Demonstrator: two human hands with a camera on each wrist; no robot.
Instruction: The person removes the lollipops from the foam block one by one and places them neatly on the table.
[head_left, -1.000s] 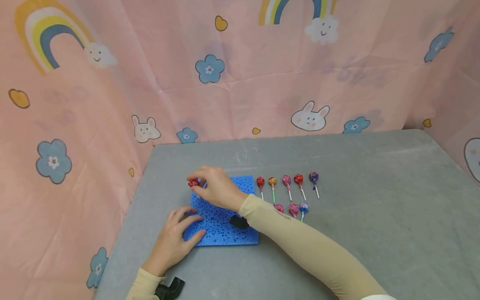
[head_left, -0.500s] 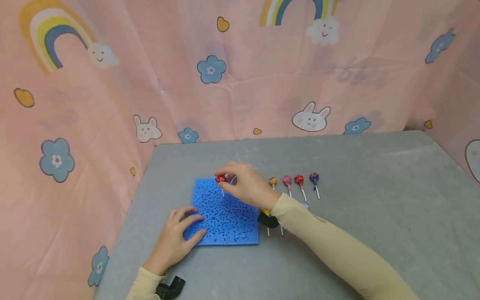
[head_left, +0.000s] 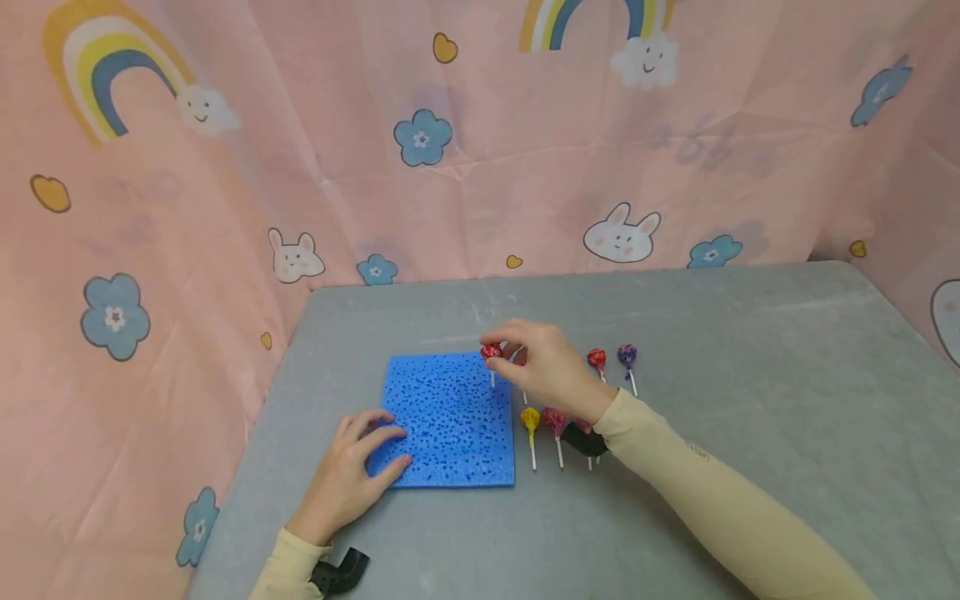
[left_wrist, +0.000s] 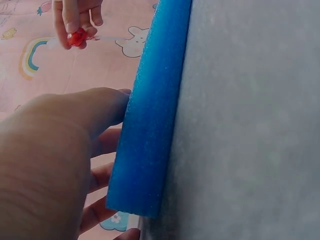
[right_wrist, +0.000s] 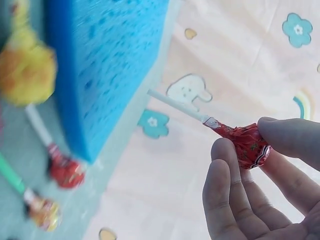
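In the head view a blue speckled foam board (head_left: 450, 425) lies on the table. My left hand (head_left: 348, 471) rests at its left edge with the fingers spread and loosely bent. The left wrist view shows the thumb against the side of the foam (left_wrist: 150, 110). My right hand (head_left: 543, 367) pinches a red-wrapped lollipop (head_left: 491, 352) by its head above the board's far right corner. In the right wrist view the lollipop's white stick (right_wrist: 175, 105) points away from the fingers and its wrapped head (right_wrist: 247, 145) sits between thumb and fingers.
Two rows of lollipops lie right of the board, partly behind my right hand and wrist. Among them are a yellow one (head_left: 531, 418), a pink one (head_left: 556, 419), a red one (head_left: 596, 358) and a purple one (head_left: 627, 356). A pink printed curtain (head_left: 480, 208) hangs behind the table.
My right hand has carried the red lollipop rightward, from the board's far left corner to its far right corner. The left hand stays in place at the board's left edge.
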